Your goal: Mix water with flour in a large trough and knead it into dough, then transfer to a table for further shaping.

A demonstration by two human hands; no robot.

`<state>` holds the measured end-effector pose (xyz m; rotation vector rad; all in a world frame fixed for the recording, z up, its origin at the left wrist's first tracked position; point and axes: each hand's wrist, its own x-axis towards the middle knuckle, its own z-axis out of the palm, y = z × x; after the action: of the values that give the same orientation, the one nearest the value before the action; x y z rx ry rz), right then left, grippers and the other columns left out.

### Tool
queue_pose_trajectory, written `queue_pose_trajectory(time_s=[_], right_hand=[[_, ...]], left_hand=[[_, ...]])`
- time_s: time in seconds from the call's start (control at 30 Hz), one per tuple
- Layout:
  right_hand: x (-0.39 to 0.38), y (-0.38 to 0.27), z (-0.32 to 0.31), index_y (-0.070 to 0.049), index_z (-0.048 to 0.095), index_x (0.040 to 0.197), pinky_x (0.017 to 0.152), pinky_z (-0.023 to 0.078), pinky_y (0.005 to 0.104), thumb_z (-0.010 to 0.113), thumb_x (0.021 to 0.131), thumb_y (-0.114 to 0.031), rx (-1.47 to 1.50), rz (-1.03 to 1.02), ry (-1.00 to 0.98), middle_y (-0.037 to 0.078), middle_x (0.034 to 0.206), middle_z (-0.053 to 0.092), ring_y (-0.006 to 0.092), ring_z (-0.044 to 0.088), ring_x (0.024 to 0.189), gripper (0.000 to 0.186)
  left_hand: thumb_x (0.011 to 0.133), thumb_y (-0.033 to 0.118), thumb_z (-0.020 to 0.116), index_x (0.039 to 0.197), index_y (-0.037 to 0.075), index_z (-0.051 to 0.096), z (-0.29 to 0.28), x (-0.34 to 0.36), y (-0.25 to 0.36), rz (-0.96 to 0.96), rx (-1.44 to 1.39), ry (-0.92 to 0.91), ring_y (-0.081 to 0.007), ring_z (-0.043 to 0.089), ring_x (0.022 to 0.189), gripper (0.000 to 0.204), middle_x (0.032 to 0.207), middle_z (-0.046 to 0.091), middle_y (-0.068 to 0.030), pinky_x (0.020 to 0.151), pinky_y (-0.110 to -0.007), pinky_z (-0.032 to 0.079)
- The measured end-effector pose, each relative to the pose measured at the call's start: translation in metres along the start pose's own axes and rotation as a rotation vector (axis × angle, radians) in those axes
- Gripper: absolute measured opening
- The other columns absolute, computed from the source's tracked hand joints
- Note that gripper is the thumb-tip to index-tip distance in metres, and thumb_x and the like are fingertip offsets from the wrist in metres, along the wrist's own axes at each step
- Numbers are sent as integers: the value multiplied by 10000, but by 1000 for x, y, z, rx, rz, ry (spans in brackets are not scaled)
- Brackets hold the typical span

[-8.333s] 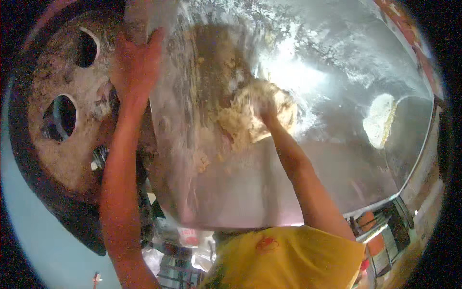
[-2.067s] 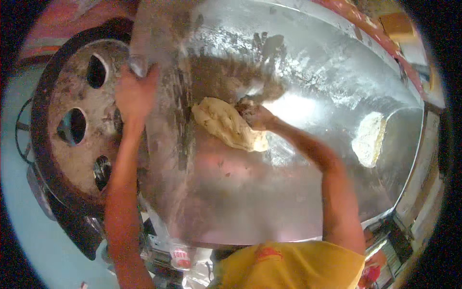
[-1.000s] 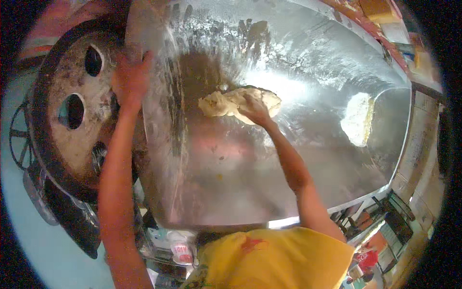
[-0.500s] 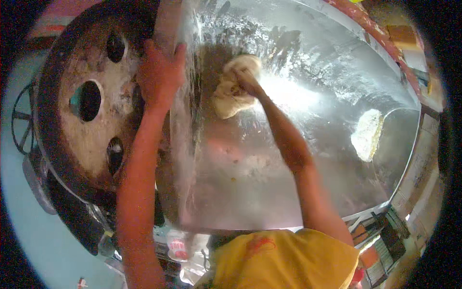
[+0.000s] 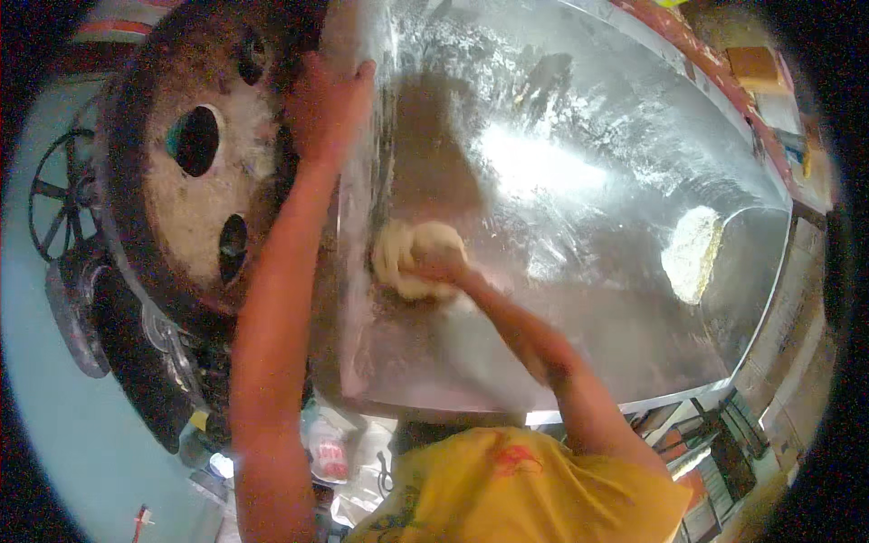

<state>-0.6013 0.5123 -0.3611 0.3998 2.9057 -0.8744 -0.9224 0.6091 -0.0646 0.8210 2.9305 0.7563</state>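
Observation:
My right hand (image 5: 439, 264) is on a lump of pale dough (image 5: 398, 258) near the left side of the metal worktop (image 5: 615, 344). Its fingers curl down into the dough, and the fingertips are hidden there. Farther off, my left hand (image 5: 328, 113) grips the worktop's raised left edge (image 5: 358, 27), thumb on one side and fingers on the other. White flour is smeared over the far part of the metal. At the right lies a white, floury-looking heap (image 5: 691, 255).
Left of the worktop stands a big round dark-rimmed piece of equipment (image 5: 195, 235) with several oval holes. A spoked wheel (image 5: 63, 195) is beyond it. Below the near edge are a white bag (image 5: 328, 451) and, at right, a rack (image 5: 724, 443).
My right hand has pulled the dough back toward me and slightly left, and the lump looks more bunched. The left hand keeps its place on the edge; the whole view has shifted a little.

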Motion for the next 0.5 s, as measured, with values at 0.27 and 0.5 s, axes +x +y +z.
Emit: queue_pose_trajectory(time_s=[0.27,0.5], right_hand=[[53,-17,-30,-90,559,1387,980,476,460,728,817,-346,-416,-164,-175,173,1386,574,302,586,1227,647],[223,63,-56,-88,724,1097,817,544,443,556,984,-267,641,-5,63,151,999,729,298,680,901,271]], left_hand=[[825,539,684,1247,-92,521,-17,-8,21,-88,59,-52,-491,654,1042,777,1114,666,-333,920,-551,521],[831,544,666,1204,-74,541,-21,-9,7,-207,122,-129,-492,658,1021,733,1088,669,-335,901,-556,528]])
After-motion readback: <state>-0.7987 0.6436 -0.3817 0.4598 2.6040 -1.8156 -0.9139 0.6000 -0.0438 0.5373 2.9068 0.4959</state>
